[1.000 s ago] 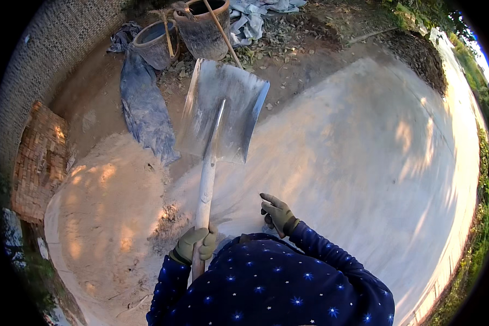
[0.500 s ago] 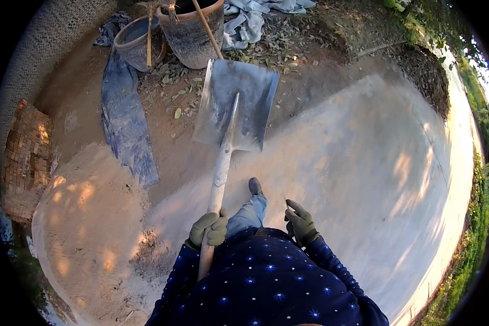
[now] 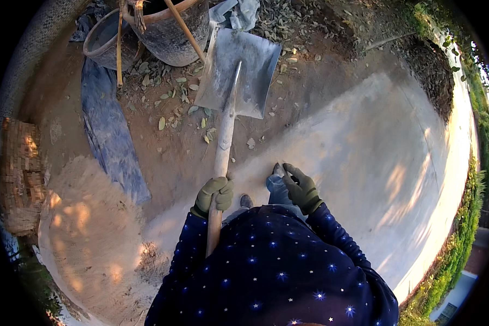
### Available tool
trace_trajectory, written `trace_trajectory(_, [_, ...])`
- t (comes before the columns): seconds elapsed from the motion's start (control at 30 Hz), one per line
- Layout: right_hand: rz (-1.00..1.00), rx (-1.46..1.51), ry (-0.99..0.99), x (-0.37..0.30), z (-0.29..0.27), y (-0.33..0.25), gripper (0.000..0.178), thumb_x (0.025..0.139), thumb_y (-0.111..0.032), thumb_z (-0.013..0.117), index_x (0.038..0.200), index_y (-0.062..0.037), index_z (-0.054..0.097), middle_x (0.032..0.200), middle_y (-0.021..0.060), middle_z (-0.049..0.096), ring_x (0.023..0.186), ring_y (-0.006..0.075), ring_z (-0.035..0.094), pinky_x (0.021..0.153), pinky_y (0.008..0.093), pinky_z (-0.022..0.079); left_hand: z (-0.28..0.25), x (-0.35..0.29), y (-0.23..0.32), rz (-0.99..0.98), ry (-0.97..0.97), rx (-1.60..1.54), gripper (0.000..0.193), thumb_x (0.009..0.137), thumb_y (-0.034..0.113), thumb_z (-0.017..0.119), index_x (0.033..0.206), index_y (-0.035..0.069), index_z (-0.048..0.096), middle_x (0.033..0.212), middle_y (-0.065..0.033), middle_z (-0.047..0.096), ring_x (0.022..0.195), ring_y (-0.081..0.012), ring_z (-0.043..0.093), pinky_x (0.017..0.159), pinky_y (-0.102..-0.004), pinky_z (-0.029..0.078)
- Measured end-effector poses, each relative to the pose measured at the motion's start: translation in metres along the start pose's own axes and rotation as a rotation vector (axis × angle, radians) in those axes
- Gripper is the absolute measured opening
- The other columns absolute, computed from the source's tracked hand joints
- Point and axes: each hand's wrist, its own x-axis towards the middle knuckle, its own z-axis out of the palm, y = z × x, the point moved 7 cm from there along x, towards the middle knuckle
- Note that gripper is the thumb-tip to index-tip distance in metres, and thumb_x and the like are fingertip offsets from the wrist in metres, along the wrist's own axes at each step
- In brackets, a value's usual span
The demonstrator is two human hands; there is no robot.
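Note:
My left hand (image 3: 214, 195), in an olive-green glove, is wrapped round the wooden handle of a shovel (image 3: 223, 146). The shovel's wide, square metal blade, dusted with pale dirt, is held out ahead of me, and the lower end of the handle runs down against my left side. My right hand (image 3: 302, 188), gloved the same way, hangs in front of my body, off the shovel. Its fingers are loosely bent and apart, with nothing visible in them. Below it, my shoes show on the pale ground.
Two large clay-coloured pots (image 3: 174, 41) stand at the far left, with sticks (image 3: 120, 49) leaning in them. A dusty blue sheet (image 3: 111, 130) lies on the ground, and stacked bricks (image 3: 22, 168) rise at the left. Dry leaves (image 3: 176, 98) litter the soil; pale concrete (image 3: 358, 157) spreads right.
I have stepped forward, so the pots and sheet have shifted in view. Both hands sit higher in the picture, the blade appears nearer the pots, and my left hand still grips the shovel.

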Motion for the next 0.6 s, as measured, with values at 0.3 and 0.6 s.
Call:
trace_trajectory(0.3, [-0.300,-0.143,-0.084,0.249,-0.074,-0.145,0.045,0.092,-0.024,0.064,0.133,-0.0042,0.060,0.116,0.0223,0.068,0.106,0.0302,0.068,0.089,0.0362,0.052,0.070,0.175,0.128,0.135,0.171,0.172,0.025,0.099,0.017,0.056,0.122,0.008,0.053,0.073,-0.0004,0.045,0.048,-0.0088,0.038,0.041,-0.0259,0.032])
trace_trajectory(0.6, [-0.691,-0.279,-0.272,0.424,-0.116,-0.340,0.043,0.094,-0.022,0.059,0.133,-0.0055,0.059,0.118,0.0234,0.067,0.105,0.0363,0.067,0.090,0.0393,0.052,0.126,0.300,0.246,0.291,0.213,0.114,0.024,0.100,0.018,0.055,0.122,0.009,0.051,0.072,0.0007,0.043,0.048,-0.0092,0.038,0.041,-0.0265,0.032])
